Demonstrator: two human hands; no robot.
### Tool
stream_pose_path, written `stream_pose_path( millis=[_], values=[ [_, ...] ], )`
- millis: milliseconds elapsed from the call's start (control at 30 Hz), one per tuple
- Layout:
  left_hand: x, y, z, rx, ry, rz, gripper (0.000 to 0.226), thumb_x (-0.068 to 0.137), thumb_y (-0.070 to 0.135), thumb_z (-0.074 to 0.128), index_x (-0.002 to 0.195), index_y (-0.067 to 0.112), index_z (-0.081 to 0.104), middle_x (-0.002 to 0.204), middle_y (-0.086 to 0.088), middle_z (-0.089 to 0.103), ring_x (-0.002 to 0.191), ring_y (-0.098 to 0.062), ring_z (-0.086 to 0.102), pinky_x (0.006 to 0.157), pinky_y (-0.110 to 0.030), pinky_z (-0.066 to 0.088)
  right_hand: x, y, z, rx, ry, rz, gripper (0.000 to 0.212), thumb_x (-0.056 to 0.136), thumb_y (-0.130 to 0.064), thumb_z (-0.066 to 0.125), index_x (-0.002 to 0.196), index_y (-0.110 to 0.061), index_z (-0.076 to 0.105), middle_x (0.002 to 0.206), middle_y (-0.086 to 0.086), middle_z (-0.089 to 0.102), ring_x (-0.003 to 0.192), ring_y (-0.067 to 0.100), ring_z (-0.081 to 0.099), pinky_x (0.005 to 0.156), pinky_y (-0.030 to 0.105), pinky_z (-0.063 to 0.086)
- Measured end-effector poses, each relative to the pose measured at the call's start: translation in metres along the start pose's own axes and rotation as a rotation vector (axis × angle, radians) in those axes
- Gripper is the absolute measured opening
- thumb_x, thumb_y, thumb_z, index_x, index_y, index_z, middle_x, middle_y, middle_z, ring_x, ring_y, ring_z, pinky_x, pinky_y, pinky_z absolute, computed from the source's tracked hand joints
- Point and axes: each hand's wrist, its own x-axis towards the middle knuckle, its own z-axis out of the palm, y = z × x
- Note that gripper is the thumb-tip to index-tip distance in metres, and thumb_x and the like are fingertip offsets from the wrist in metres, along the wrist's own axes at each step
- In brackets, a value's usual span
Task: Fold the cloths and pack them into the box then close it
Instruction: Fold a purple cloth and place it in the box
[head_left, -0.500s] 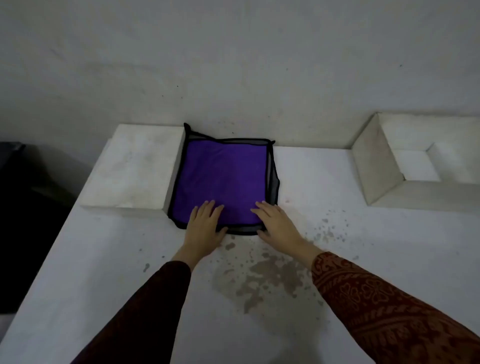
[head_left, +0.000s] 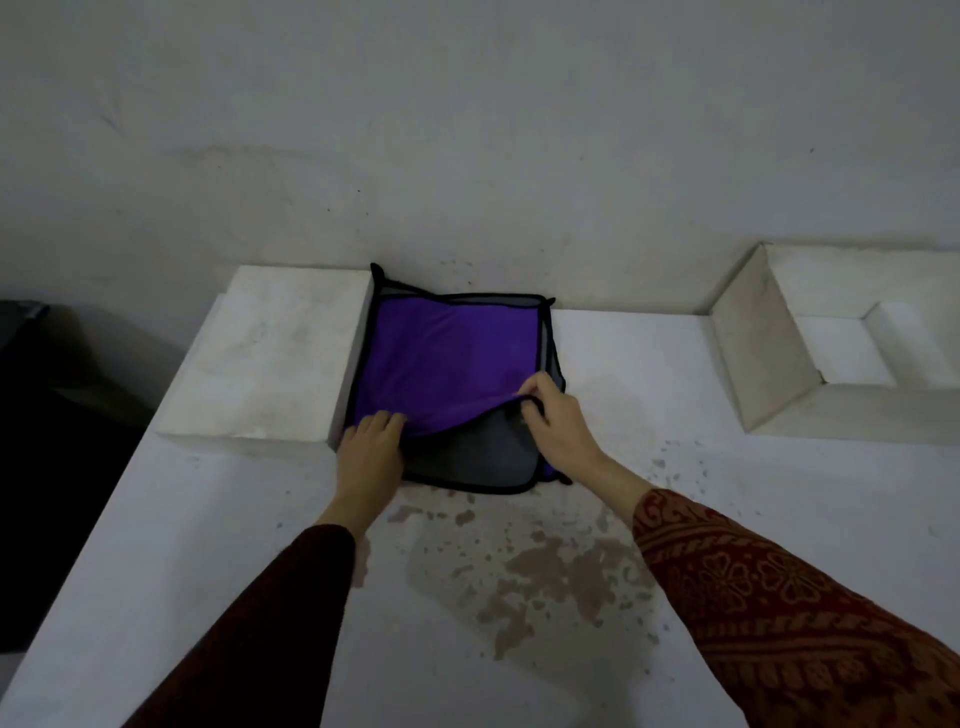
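Stained white counter (head_left: 519, 597) under grey wall; right hand (head_left: 558, 421) pinches purple cloth (head_left: 447, 358), left hand (head_left: 371, 457) presses flat.

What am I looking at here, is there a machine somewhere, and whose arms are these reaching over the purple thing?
There is no machine in view. A person wears a camera on the head, and it looks forward and down, so the two arms coming in from the bottom edge are that person's own.

On the white table a purple cloth lies on top of a grey cloth with black edging. The right hand pinches the near edge of the purple cloth and holds it raised, so the grey one shows underneath. The left hand rests on the near left corner of the purple cloth.

Left of the cloths sits a white block; I cannot tell whether it is a lid. Far right stands an open white box.
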Motion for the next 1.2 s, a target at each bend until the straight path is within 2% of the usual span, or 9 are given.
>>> stream_pose_path(
  millis=[133,233,367,500,633,800,967,1033,1200],
  values=[
    [0.015,-0.012,-0.026,-0.139,0.052,-0.102,0.032,0.080,-0.008,0.051,0.107,0.002,0.064,0.103,-0.020,0.068,0.091,-0.036,0.064,0.070,-0.038,0.048,0.014,-0.002,-0.022,-0.045,0.025,0.014,0.025,0.092,0.001,0.044,0.106,-0.005,0.064,0.089,0.004,0.065,0.069,-0.003,0.056,0.062,0.001,0.037],
    [0.021,-0.003,-0.044,-0.225,0.081,-0.042,0.036,0.083,-0.004,0.049,0.113,0.008,0.064,0.109,-0.019,0.068,0.095,-0.037,0.063,0.077,-0.037,0.049,0.020,-0.007,-0.044,-0.088,0.049,0.008,0.030,0.091,0.001,0.044,0.108,-0.007,0.068,0.068,0.006,0.060,0.046,-0.004,0.049,0.044,0.006,0.032],
    [0.021,0.026,-0.071,-0.356,0.176,0.061,0.041,0.082,-0.010,0.047,0.114,0.005,0.065,0.106,-0.021,0.069,0.090,-0.037,0.065,0.077,-0.029,0.045,0.014,-0.020,-0.083,-0.149,0.168,-0.062,0.030,0.087,0.002,0.048,0.103,-0.010,0.071,0.067,0.013,0.066,0.045,-0.001,0.048,0.044,0.007,0.031],
    [0.005,0.061,-0.095,-0.436,0.179,0.125,0.039,0.088,-0.008,0.042,0.118,0.007,0.063,0.107,-0.018,0.067,0.089,-0.032,0.062,0.073,-0.018,0.043,-0.020,-0.034,-0.126,-0.173,0.243,-0.101,0.028,0.088,-0.001,0.049,0.100,-0.013,0.072,0.054,-0.010,0.056,0.041,0.003,0.046,0.042,0.009,0.028],
    [-0.037,0.095,-0.102,-0.438,0.047,0.231,0.038,0.090,-0.008,0.042,0.116,0.007,0.065,0.100,-0.009,0.065,0.084,-0.019,0.059,0.066,-0.006,0.038,-0.089,-0.032,-0.164,-0.232,0.235,-0.134,0.027,0.089,-0.002,0.050,0.099,-0.012,0.073,0.088,-0.002,0.071,0.058,0.005,0.058,0.050,0.010,0.038],
    [-0.115,0.123,-0.077,-0.418,-0.218,0.296,0.033,0.092,0.000,0.047,0.117,0.012,0.065,0.111,-0.005,0.069,0.097,-0.014,0.062,0.078,-0.006,0.039,-0.200,-0.002,-0.181,-0.275,0.038,0.003,0.029,0.087,0.000,0.052,0.098,-0.016,0.074,0.070,0.011,0.071,0.052,0.012,0.057,0.050,0.021,0.040],
    [-0.187,0.143,-0.052,-0.304,-0.539,0.327,0.032,0.096,0.006,0.042,0.120,0.012,0.062,0.119,-0.005,0.066,0.095,-0.006,0.054,0.076,-0.011,0.037,-0.286,0.025,-0.173,-0.300,-0.209,0.155,0.025,0.085,0.000,0.053,0.094,-0.010,0.075,0.059,-0.014,0.061,0.048,-0.002,0.052,0.048,0.009,0.036],
    [-0.205,0.148,-0.045,-0.281,-0.629,0.354,0.032,0.096,0.007,0.042,0.119,0.013,0.064,0.118,-0.005,0.067,0.092,-0.004,0.053,0.071,-0.005,0.036,-0.308,0.036,-0.167,-0.298,-0.289,0.159,0.025,0.085,-0.003,0.053,0.094,-0.012,0.075,0.063,-0.008,0.064,0.048,0.003,0.050,0.050,0.012,0.036],
    [-0.220,0.154,-0.038,-0.286,-0.664,0.352,0.035,0.096,0.003,0.040,0.121,0.013,0.062,0.122,-0.002,0.064,0.103,-0.008,0.055,0.086,-0.015,0.037,-0.330,0.057,-0.158,-0.323,-0.368,0.181,0.027,0.087,-0.008,0.053,0.105,-0.014,0.072,0.078,-0.009,0.066,0.056,0.003,0.055,0.057,0.009,0.040]
  ],
)
